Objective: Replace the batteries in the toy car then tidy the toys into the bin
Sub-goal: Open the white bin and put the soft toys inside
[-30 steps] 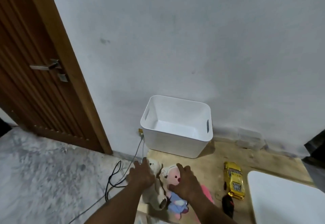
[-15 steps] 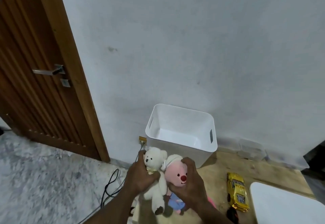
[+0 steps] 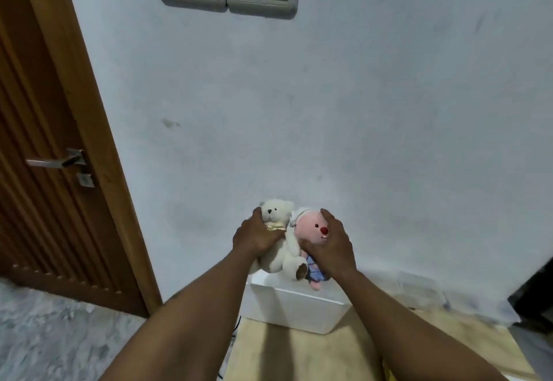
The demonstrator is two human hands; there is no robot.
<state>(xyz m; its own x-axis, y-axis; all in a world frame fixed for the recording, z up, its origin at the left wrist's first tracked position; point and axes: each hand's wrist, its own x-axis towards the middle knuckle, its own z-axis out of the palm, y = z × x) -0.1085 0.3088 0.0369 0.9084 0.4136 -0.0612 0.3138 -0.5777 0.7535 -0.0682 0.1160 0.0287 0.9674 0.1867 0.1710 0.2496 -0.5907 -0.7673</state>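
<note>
White bin (image 3: 299, 305), with a cream bear (image 3: 276, 216) and a pink doll (image 3: 311, 231) held just above its rim
The bear is gripped by the left hand (image 3: 257, 238) and the doll by the right hand (image 3: 332, 246), fingers curled round each

The white teddy bear (image 3: 276, 216) is soft and fluffy. It has a small black nose and a pale yellow bow at its neck. It is up in the air, almost upright, with its legs hanging down and one brown foot sole showing. The left hand (image 3: 257, 235) grips it round the chest.

The pink doll (image 3: 309, 228) touches the bear at the bear's 3 o'clock side. It has a round pink face, a red nose, a white cap and blue clothes. The right hand (image 3: 332, 246) holds it round the head.

The white bin (image 3: 299, 305) stands on the floor at 6 o'clock from both toys, and their feet hang just over its rim.
</note>
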